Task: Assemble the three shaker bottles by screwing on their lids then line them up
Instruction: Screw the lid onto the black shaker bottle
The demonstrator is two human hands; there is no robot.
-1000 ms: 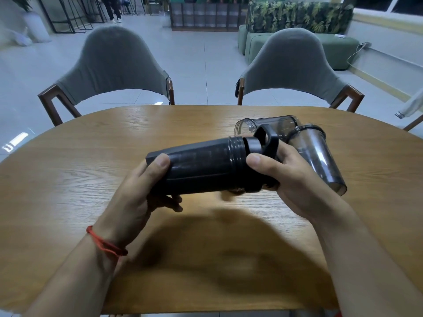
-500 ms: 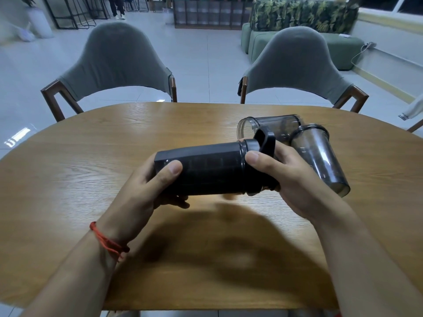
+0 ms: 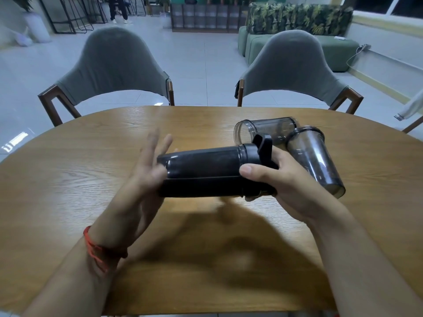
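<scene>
A dark shaker bottle [image 3: 203,172] lies sideways in the air above the wooden table [image 3: 68,179], its black lid [image 3: 258,154] on its right end. My right hand [image 3: 279,184] grips the lid end. My left hand [image 3: 146,177] is at the bottle's base with fingers spread, palm against the base. Two smoky, lidless bottles lie on the table behind my right hand: one [image 3: 265,129] with its mouth facing left, the other [image 3: 315,161] angled toward me at the right. Their lids are not visible.
Two grey chairs [image 3: 114,69] [image 3: 295,69] stand at the table's far edge. A green sofa [image 3: 297,30] and shelving are farther back. A person's legs [image 3: 117,10] show at the far back.
My left hand has let go of the bottle body and opened, fingers now spread by the base. The right hand still holds the lid end.
</scene>
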